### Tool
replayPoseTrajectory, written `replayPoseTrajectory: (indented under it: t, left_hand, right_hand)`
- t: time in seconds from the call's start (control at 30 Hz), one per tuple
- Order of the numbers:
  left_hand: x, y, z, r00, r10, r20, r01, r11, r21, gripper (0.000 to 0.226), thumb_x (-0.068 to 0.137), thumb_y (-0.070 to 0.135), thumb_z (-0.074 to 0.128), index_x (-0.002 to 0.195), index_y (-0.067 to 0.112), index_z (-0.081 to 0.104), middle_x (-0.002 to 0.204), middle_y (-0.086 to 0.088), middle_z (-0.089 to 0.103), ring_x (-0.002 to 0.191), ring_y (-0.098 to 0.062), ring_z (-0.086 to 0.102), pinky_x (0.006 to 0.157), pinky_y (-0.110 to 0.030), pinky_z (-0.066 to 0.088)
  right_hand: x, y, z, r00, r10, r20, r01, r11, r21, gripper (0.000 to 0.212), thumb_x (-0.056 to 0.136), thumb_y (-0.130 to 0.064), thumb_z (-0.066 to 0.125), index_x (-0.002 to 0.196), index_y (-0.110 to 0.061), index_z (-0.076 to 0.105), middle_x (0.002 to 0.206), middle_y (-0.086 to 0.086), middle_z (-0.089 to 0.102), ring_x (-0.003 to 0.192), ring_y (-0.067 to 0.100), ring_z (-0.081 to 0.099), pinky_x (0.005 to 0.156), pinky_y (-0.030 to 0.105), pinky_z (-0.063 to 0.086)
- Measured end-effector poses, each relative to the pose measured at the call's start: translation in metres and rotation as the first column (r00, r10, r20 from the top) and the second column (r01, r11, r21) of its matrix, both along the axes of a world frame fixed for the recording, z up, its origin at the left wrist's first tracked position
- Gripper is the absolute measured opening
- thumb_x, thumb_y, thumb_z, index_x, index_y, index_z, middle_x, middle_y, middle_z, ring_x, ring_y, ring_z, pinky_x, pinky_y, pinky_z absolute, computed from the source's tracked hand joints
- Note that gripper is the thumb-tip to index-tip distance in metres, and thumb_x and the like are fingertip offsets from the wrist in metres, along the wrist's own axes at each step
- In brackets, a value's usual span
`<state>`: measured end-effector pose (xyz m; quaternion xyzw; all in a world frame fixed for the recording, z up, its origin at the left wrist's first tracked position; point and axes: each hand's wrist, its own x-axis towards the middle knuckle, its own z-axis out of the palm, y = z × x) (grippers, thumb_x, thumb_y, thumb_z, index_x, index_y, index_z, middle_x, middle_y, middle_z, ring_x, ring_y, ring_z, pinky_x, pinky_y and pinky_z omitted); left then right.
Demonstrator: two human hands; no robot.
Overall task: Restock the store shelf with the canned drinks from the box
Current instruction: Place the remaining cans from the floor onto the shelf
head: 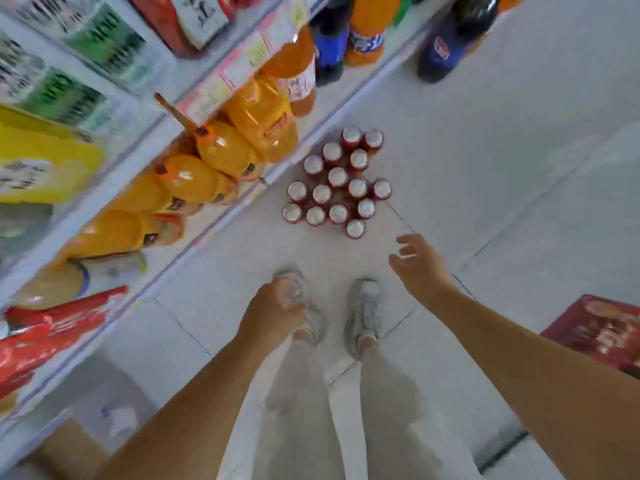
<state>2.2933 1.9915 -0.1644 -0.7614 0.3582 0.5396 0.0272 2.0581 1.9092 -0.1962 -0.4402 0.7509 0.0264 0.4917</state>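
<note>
Just ahead of the right hand point(420, 266), a cluster of red canned drinks point(337, 183) stood upright on the pale tiled floor point(502, 150), silver tops up, packed close together beside the base of the shelf point(242, 199). That hand hung above the floor with fingers spread and loosely curled, holding nothing and touching no can. Across from it, the left hand point(273, 311) hung lower, over the person's left shoe point(313, 322), fingers curled inward; blur hid whether anything sat in its grasp. Behind and to the outside of the right hand, a red carton point(599, 332) lay on the floor, its contents out of sight. Beyond the left hand, orange drink bottles point(221, 157) filled the lower shelf.
</note>
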Motion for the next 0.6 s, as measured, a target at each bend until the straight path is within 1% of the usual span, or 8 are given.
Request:
replayPoseTrajectory:
  t: [0.07,0.1,0.2,0.27,0.33,0.43,0.53,0.6]
  left_hand:
    - [0.001,-0.017,-0.061,1.0,0.011,0.009,-0.011,1.0,0.02,0.045,0.086,0.024,0.067,0.13,0.018,0.055,0.121,-0.002,0.058,0.102,-0.021,0.059,0.083,-0.025,0.045]
    - [0.002,-0.024,-0.096,1.0,0.011,0.015,-0.011,1.0,0.018,0.051,0.085,0.026,0.068,0.133,0.019,0.052,0.127,-0.004,0.056,0.105,-0.021,0.058,0.088,-0.028,0.047]
    - [0.008,-0.048,-0.188,0.998,-0.007,0.063,0.009,0.999,-0.032,0.061,0.082,0.034,0.07,0.137,0.022,0.047,0.13,-0.006,0.05,0.111,-0.023,0.058,0.095,-0.039,0.049]
    - [0.013,-0.063,-0.242,0.994,0.006,0.109,0.002,0.997,-0.074,0.065,0.081,0.035,0.071,0.139,0.021,0.044,0.133,-0.007,0.047,0.115,-0.025,0.056,0.097,-0.042,0.047]
    - [0.021,-0.074,-0.288,0.985,-0.003,0.174,0.025,0.992,-0.127,0.073,0.079,0.035,0.075,0.141,0.017,0.04,0.137,-0.01,0.044,0.122,-0.028,0.051,0.101,-0.041,0.044]
    - [0.034,-0.087,-0.34,0.966,-0.035,0.255,0.092,0.972,-0.215,0.09,0.073,0.032,0.082,0.146,0.016,0.031,0.143,-0.011,0.04,0.13,-0.028,0.043,0.104,-0.037,0.038]
    - [0.04,-0.098,-0.371,0.973,-0.034,0.23,0.098,0.958,-0.27,0.093,0.07,0.026,0.085,0.145,0.017,0.031,0.144,-0.008,0.042,0.13,-0.026,0.044,0.102,-0.034,0.039]
    - [0.04,-0.103,-0.38,0.978,-0.005,0.21,0.072,0.947,-0.312,0.085,0.069,0.024,0.085,0.14,0.016,0.037,0.138,-0.006,0.048,0.123,-0.024,0.05,0.094,-0.029,0.041]
  right_hand:
    - [0.004,-0.006,-0.053,1.0,0.001,-0.004,-0.001,1.0,0.02,0.036,0.089,-0.031,0.059,0.124,-0.03,0.052,0.117,-0.002,0.057,0.093,0.017,0.06,0.06,0.027,0.05]
    - [0.007,-0.008,-0.083,1.0,0.0,-0.011,0.0,1.0,0.024,0.037,0.089,-0.032,0.059,0.125,-0.031,0.052,0.119,-0.003,0.057,0.095,0.017,0.061,0.059,0.028,0.051]
    - [0.017,-0.011,-0.166,0.999,0.009,-0.039,-0.008,0.999,0.045,0.043,0.086,-0.034,0.062,0.128,-0.031,0.05,0.126,-0.002,0.055,0.103,0.017,0.059,0.082,0.039,0.055]
    - [0.023,-0.013,-0.218,0.998,-0.017,-0.054,0.02,0.998,0.058,0.05,0.084,-0.036,0.065,0.13,-0.03,0.047,0.129,0.001,0.053,0.11,0.019,0.057,0.09,0.042,0.053]
    - [0.027,-0.015,-0.263,0.996,-0.063,-0.067,0.066,0.996,0.054,0.059,0.081,-0.037,0.07,0.133,-0.026,0.044,0.131,0.003,0.052,0.11,0.02,0.056,0.089,0.038,0.051]
    - [0.033,-0.017,-0.315,0.991,-0.123,-0.049,0.126,0.991,0.049,0.074,0.075,-0.037,0.076,0.137,-0.022,0.04,0.131,0.0,0.05,0.108,0.017,0.056,0.081,0.028,0.046]
    - [0.04,-0.013,-0.347,0.989,-0.143,-0.03,0.143,0.99,0.004,0.081,0.059,-0.045,0.081,0.127,-0.023,0.045,0.122,-0.002,0.057,0.102,0.017,0.061,0.079,0.032,0.053]
    - [0.044,-0.01,-0.356,0.982,-0.184,-0.04,0.183,0.983,-0.026,0.08,0.058,-0.048,0.081,0.125,-0.024,0.043,0.119,-0.003,0.057,0.102,0.017,0.061,0.083,0.038,0.055]
